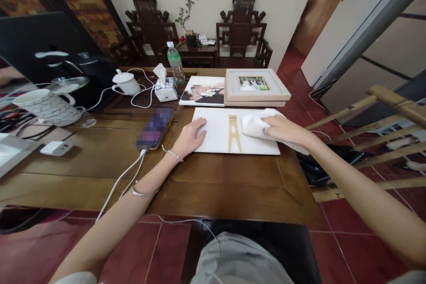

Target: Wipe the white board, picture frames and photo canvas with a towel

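A white rectangular panel [216,137] lies flat on the wooden table, with a yellowish long-legged animal figure [234,135] on its surface. My left hand [190,136] rests on the panel's left edge, fingers apart and holding nothing. On the right side, my right hand [278,128] grips a white cloth [254,124] against the panel, and part of the cloth hangs past the panel's right edge. Just behind the panel are a photo print [203,92] and a framed picture [256,84] stacked on another frame.
On the wooden table [226,191], a phone [155,128] with a white cable lies left of my left hand. Farther back stand a tissue box [166,90], a green bottle [175,63], a lidded cup [126,82] and a patterned mug [46,105]. A wooden chair [396,106] is at the right.
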Demonstrator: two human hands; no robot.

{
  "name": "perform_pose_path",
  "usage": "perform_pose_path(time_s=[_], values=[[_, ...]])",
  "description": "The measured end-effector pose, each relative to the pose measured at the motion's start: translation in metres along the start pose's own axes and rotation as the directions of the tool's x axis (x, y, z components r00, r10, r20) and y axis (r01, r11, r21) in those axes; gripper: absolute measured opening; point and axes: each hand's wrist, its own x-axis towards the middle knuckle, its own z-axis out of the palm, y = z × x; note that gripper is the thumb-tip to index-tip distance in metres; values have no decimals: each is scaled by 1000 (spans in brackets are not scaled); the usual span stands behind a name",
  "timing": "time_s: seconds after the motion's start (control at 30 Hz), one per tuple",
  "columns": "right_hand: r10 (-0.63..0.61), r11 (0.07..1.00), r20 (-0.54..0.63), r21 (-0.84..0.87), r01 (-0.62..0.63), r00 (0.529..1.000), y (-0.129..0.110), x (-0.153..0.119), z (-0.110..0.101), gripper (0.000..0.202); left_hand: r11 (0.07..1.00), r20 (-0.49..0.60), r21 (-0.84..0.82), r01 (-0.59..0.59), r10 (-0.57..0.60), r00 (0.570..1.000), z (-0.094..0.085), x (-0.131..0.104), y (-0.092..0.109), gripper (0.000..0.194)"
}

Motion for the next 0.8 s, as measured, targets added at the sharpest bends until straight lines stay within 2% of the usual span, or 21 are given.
perform_pose_path(time_s=[0.13,0.23,0.33,0.43,0.6,0.7,0.8], values=[[-126,992,121,39,122,985,-21,-43,3,13,1000,17,4,-8,8,1000,1,1,-1,42],[-156,988,157,34,153,975,-28,-48,2,14,1000,26,7,-10,10,1000,1,1,-1,42],[-120,993,124,5,121,985,-22,-25,-2,11,1000,22,13,-13,13,1000,1,1,-2,42],[-78,997,73,-1,78,994,-10,14,-7,11,1000,22,8,-14,13,1000,0,1,-2,42],[65,998,12,12,-65,998,5,68,-15,22,1000,27,2,-13,13,1000,-1,0,-2,40],[103,994,-18,25,-102,995,8,80,-15,28,1000,20,3,-20,20,1000,-1,0,-3,40],[62,998,-78,3,-62,995,8,74,-8,25,1000,17,3,-24,24,1000,1,0,-4,41]])
